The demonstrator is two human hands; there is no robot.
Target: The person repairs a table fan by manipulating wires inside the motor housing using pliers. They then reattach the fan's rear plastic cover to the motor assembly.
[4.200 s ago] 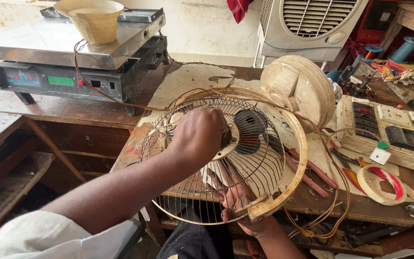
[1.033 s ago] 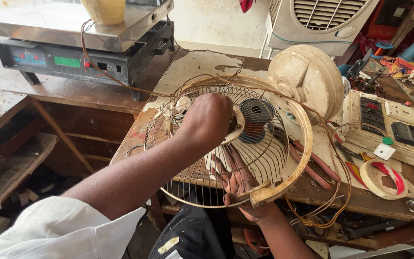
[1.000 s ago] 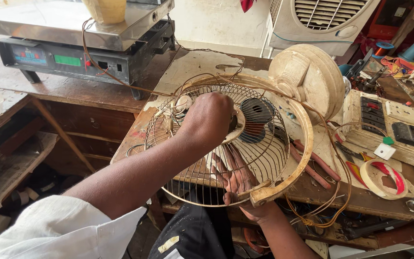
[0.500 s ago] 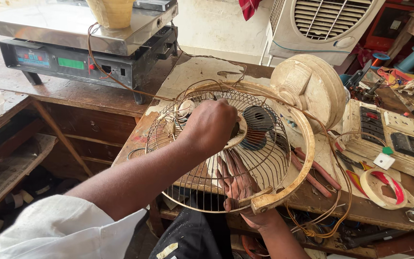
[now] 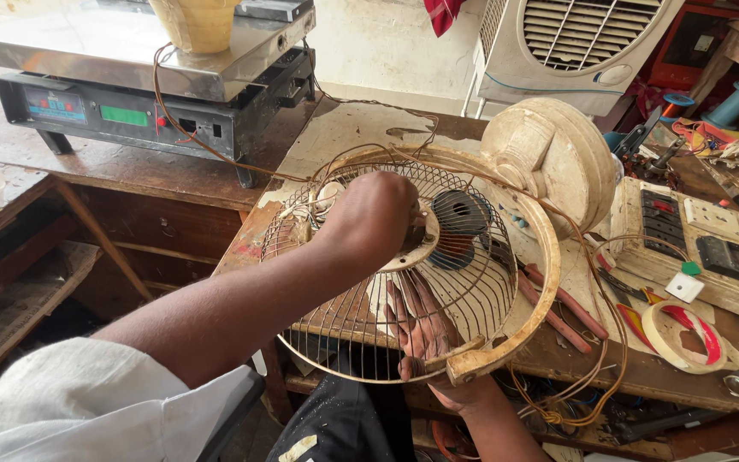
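Note:
A round wire fan guard (image 5: 464,291) with a cream plastic rim lies tilted on the wooden workbench (image 5: 635,368). My left hand (image 5: 374,214) is closed over the guard's centre hub from above. Under the grille, my right hand (image 5: 425,329) is spread flat with fingers apart, pressing up against the wires. The cream fan motor housing (image 5: 558,167) sits just behind the guard. Thin copper wire (image 5: 596,376) loops around the rim and hangs off the bench edge.
A digital weighing scale (image 5: 138,85) with a yellow bucket on it stands at the back left. A switchboard (image 5: 703,248), red-handled pliers (image 5: 562,304), a tape roll (image 5: 682,334) and small tools lie at the right. An air cooler (image 5: 575,43) stands behind.
My left hand stays on the hub and my right hand stays under the grille. The view has shifted slightly; the guard sits about the same.

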